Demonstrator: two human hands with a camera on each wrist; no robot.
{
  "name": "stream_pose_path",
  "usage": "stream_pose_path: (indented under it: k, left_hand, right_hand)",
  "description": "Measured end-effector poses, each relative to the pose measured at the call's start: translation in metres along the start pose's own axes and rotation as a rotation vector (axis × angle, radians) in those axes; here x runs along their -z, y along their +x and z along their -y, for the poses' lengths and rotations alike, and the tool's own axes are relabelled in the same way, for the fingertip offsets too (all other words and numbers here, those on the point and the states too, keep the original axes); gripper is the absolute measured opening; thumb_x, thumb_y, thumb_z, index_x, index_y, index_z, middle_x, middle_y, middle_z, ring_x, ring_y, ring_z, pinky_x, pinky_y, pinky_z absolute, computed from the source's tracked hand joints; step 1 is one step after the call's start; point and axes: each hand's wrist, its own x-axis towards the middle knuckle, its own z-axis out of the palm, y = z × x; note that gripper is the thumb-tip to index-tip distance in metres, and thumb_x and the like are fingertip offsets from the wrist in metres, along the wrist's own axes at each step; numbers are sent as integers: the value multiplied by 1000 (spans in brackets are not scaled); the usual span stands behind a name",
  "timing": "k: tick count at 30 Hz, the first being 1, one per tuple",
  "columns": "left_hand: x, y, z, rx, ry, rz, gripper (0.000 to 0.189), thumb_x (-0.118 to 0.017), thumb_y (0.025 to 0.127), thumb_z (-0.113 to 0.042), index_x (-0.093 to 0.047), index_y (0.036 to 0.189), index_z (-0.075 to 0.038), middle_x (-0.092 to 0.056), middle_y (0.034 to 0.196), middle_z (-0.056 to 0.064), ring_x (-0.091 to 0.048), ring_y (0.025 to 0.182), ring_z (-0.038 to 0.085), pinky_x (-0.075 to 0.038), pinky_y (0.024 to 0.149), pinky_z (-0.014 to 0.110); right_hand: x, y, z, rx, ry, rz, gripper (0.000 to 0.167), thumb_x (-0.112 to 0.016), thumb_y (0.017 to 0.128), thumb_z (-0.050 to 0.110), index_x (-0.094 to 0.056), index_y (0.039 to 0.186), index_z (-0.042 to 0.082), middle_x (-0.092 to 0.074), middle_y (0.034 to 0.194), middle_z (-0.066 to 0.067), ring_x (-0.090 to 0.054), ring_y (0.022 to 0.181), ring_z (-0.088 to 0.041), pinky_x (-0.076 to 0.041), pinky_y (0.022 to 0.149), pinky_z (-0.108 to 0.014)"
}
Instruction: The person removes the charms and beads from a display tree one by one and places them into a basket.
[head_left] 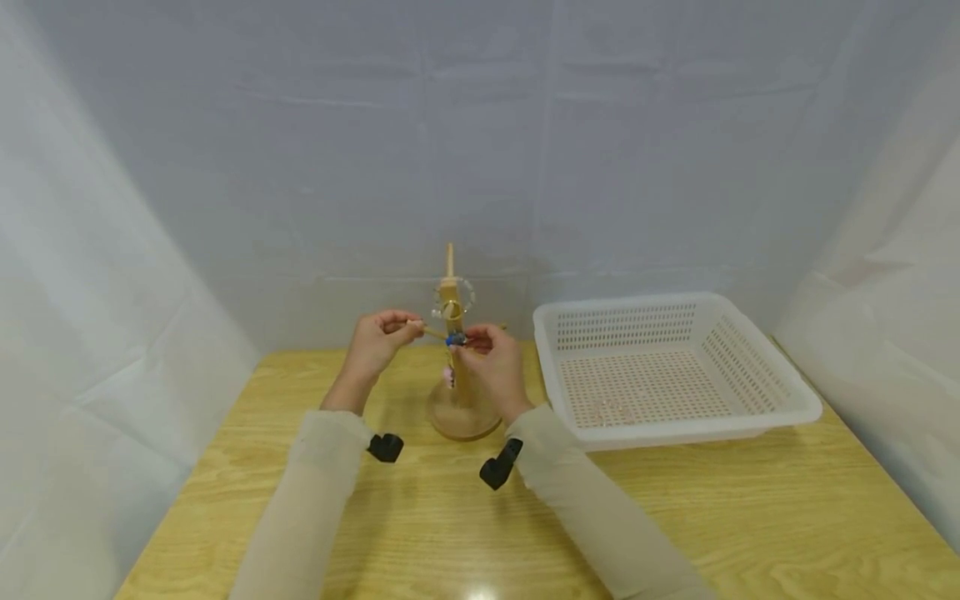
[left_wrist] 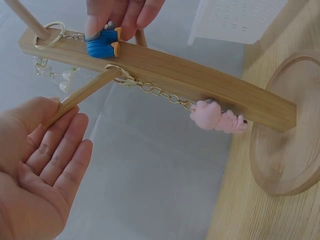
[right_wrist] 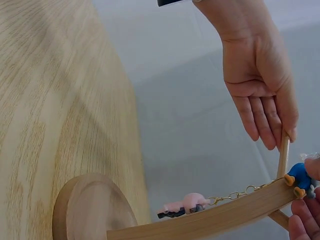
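A wooden peg stand (head_left: 463,392) with a round base (left_wrist: 270,185) is between the two hands. My left hand (head_left: 372,348) pinches the tip of a side peg (left_wrist: 82,95) between thumb and fingers. A pink figure keychain (left_wrist: 207,115) hangs from that peg by a gold chain, its ring around the peg near the post. My right hand (head_left: 495,367) pinches a blue figure keychain (left_wrist: 102,44) with orange feet, against the post. Its ring (left_wrist: 49,35) loops an upper peg. Clear white beads (left_wrist: 65,80) dangle from the stand beyond.
To the right, a white perforated plastic basket (head_left: 678,433) holds a small pinkish, see-through item (head_left: 611,412), too small to tell. The stand and basket are on a wood-grain table (head_left: 420,525). Pale cloth (head_left: 480,150) hangs behind and at both sides.
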Motion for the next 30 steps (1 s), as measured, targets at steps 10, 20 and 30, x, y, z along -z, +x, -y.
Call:
stream_pose_path:
  k: [10, 20, 30]
  left_hand:
    - [0, 2, 2, -1, 4, -1, 29, -66, 90, -23, -66, 107, 1, -71, 90, 3, -62, 96, 18, -46, 95, 40]
    - [1, 2, 2, 1, -4, -1, 29, -65, 90, -22, -65, 107, 2, -70, 98, 13, -62, 95, 18, -46, 95, 40]
    - [0, 2, 3, -10, 5, -9, 27, -65, 91, -22, -66, 106, 1, -70, 92, 5, -63, 92, 16, -47, 94, 38]
  right_hand:
    - [-4, 2, -3, 41, -40, -25, 23, -76, 76, 1, -64, 95, -5, -67, 89, -16, -64, 78, -26, -54, 73, -30]
    - [-5, 3, -3, 44, -42, -27, 22, -74, 76, -1, -64, 95, -6, -67, 89, -17, -64, 79, -27, -54, 74, -31]
    - [-5, 2, -3, 24, -29, -36, 19, -74, 76, -2, -64, 92, -6, -67, 88, -17, -64, 77, -25, -54, 73, -29]
